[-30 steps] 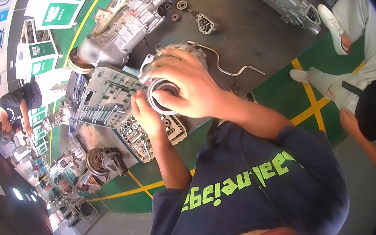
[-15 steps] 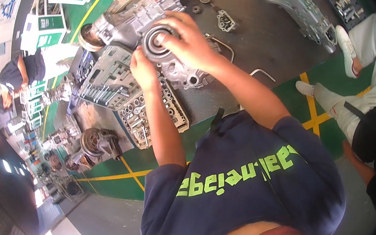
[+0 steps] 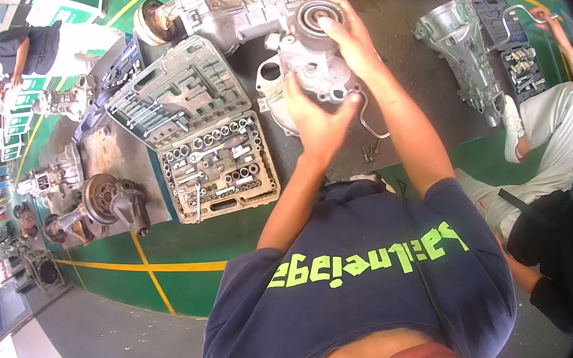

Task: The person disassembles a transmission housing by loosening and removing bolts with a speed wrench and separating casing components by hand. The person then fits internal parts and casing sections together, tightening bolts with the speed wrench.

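My right hand (image 3: 355, 41) grips a round, ringed metal part (image 3: 309, 20), its thumb over the centre and its fingers around the far side. This part sits at the far end of a grey cast metal housing (image 3: 313, 71) with several holes. My left hand (image 3: 319, 123) is lower down, clasping the housing's near side, with fingers along its left and the thumb reaching right. A flat plate with a large hole (image 3: 271, 71) lies left of the housing, partly hidden. Just beyond is a large gearbox (image 3: 234, 14).
An open grey tool case (image 3: 188, 94) with sockets and wrenches lies at the left. A bent metal bar (image 3: 374, 123) and several bolts (image 3: 370, 151) are near the bench's front edge. Another casing (image 3: 460, 56) stands at right, where a co-worker's hand (image 3: 556, 24) holds a bent bar.
My left hand has moved from beside the ringed part to the housing's near side. My right hand stays on the ringed part. The view has shifted, and a co-worker's hand with a bar now shows.
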The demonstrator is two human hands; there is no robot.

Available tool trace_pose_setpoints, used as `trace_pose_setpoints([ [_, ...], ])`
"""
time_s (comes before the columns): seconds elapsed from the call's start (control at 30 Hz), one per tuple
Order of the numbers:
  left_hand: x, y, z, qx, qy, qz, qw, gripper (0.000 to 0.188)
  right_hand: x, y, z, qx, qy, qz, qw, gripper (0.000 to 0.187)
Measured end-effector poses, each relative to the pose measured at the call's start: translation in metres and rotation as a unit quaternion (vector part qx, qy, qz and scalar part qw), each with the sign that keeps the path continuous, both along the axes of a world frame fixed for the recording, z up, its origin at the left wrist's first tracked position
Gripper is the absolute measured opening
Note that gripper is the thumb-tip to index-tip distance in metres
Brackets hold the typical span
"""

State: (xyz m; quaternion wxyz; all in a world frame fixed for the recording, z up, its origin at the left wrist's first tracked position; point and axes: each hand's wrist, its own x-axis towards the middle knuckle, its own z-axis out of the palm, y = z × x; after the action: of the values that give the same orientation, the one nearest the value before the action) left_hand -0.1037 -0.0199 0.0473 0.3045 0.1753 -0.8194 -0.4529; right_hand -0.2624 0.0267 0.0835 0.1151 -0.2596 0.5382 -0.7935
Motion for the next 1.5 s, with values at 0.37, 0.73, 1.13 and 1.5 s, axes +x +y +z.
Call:
trace_pose_setpoints([
  [0.37, 0.008, -0.037, 0.0, -0.136, -0.023, 0.025, 0.99, 0.112, 0.015, -0.02, 0.002, 0.162, 0.105, -0.106, 0.975, 0.079],
  [0.73, 0.07, -0.061, 0.006, -0.109, 0.025, -0.094, 0.989, 0.108, 0.09, 0.003, 0.003, 0.177, 0.044, -0.223, 0.958, 0.069],
  [1.13, 0.099, -0.023, 0.003, -0.083, -0.025, -0.026, 0.996, 0.111, 0.114, 0.015, 0.011, 0.151, 0.072, -0.1, 0.981, 0.072],
  [1.5, 0.105, 0.016, 0.014, -0.055, -0.04, 0.032, 0.997, 0.108, 0.103, 0.04, 0.0, 0.122, 0.082, -0.017, 0.989, 0.085],
])
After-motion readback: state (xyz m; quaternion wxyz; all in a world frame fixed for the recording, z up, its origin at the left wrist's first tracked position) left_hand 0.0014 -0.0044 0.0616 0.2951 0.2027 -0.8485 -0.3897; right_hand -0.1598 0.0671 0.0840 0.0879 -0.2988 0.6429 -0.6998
